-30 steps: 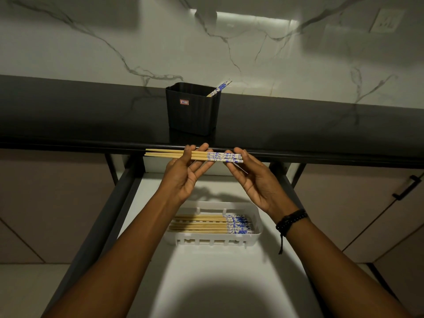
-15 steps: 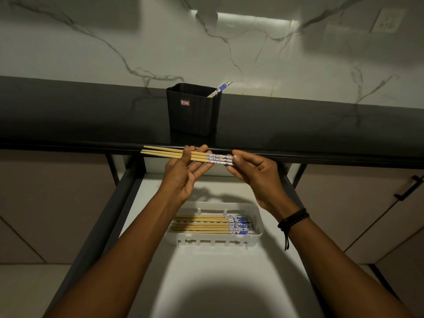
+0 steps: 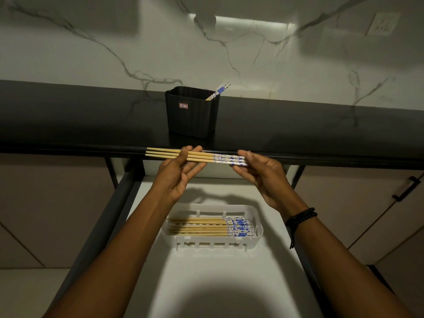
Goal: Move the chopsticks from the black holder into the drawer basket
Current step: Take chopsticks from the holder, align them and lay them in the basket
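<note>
- Left hand (image 3: pixel 181 173) and right hand (image 3: pixel 261 177) each pinched the three held chopsticks (image 3: pixel 202 158), level, just before the desk (image 3: pixel 91 120) edge.
- One black holder (image 3: pixel 192 113) stood on the desk, one patterned chopstick end (image 3: pixel 220 91) protruding.
- One white basket (image 3: pixel 258 223) lay in the open drawer (image 3: pixel 229 283) below both hands, with bare drawer floor around it; its stacked chopsticks (image 3: pixel 202 229) could not be counted.

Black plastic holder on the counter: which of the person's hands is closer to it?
Left. The left hand holds the three wooden chopsticks straight in front of the black plastic holder; the right hand pinches their blue-patterned ends further off to the right.
</note>
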